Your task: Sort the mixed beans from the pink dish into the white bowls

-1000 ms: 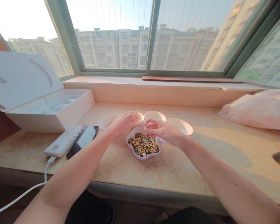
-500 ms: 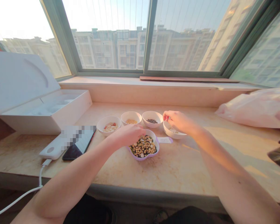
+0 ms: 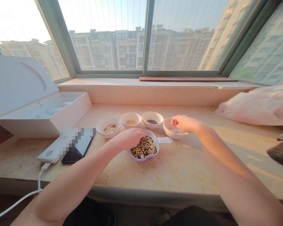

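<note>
A purple-rimmed bowl with a flat handle [image 3: 143, 158] stands in front, filled with mixed beans [image 3: 143, 148], black, tan and a few pale ones. My left hand [image 3: 132, 138] is at its far left rim, fingers curled down over the beans; the fingertips are partly hidden. Over the rightmost white bowl [image 3: 176, 136], which has a few pale pieces inside, my right hand [image 3: 184, 123] hangs with its fingers pinched together. Whatever either hand holds is too small or hidden to name.
Behind are white bowls with pale and red pieces [image 3: 108, 135], tan beans [image 3: 131, 122] and black beans [image 3: 152, 121]. Left lie a phone [image 3: 76, 150], a white power bank with cable [image 3: 50, 153] and an open white box [image 3: 68, 108]. A plastic bag [image 3: 259, 106] rests at right.
My right hand has moved from the left rim of the rightmost white bowl to over its inside. My left hand stays at the bean bowl, fingers slightly shifted. The view has shifted a little.
</note>
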`<control>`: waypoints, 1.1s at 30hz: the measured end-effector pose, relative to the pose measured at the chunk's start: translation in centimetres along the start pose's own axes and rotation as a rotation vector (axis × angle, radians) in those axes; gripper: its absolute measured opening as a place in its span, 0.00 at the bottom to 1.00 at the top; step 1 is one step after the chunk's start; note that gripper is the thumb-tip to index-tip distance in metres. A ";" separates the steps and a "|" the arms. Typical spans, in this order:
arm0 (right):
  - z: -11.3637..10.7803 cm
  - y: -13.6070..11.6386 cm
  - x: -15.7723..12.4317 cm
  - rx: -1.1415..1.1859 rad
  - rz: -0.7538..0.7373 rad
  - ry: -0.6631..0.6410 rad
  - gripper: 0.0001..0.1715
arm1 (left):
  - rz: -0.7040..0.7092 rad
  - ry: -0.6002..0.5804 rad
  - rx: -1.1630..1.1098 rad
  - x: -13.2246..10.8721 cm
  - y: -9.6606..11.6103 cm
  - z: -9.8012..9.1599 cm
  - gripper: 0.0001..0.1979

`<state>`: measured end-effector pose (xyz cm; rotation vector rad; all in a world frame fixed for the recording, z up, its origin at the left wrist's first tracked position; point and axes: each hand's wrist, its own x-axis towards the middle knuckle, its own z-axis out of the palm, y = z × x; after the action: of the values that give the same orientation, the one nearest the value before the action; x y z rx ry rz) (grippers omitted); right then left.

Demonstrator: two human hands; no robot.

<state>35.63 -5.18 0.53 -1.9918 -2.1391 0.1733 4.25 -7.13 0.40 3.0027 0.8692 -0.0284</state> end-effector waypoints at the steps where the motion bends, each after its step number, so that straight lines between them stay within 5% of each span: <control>1: -0.2 -0.3 -0.1 -0.020 0.044 -0.045 0.11 | 0.003 -0.005 -0.013 0.1 -0.1 0.0 0.15; 11: -2.1 -3.5 -0.8 -0.132 0.151 -0.203 0.09 | -0.021 -0.018 -0.045 0.3 -0.4 0.1 0.14; 20: -2.3 -3.9 -1.1 -0.133 0.189 -0.104 0.10 | -0.026 0.150 -0.044 -0.3 -0.4 -1.0 0.14; 26: -2.4 -6.5 -2.1 0.017 -0.066 -0.026 0.09 | -0.164 0.370 -0.083 -0.6 -2.7 -1.9 0.13; 29: -1.8 -9.0 -3.3 0.175 -0.240 -0.030 0.11 | -0.299 0.385 -0.074 -0.7 -3.8 -2.0 0.13; 33: -0.2 -11.8 -4.6 0.298 -0.380 -0.208 0.09 | -0.444 0.342 -0.061 -0.8 -4.5 -1.7 0.14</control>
<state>24.52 -10.65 3.11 -1.4303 -2.4021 0.6169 1.20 -3.74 2.07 2.7328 1.5170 0.5062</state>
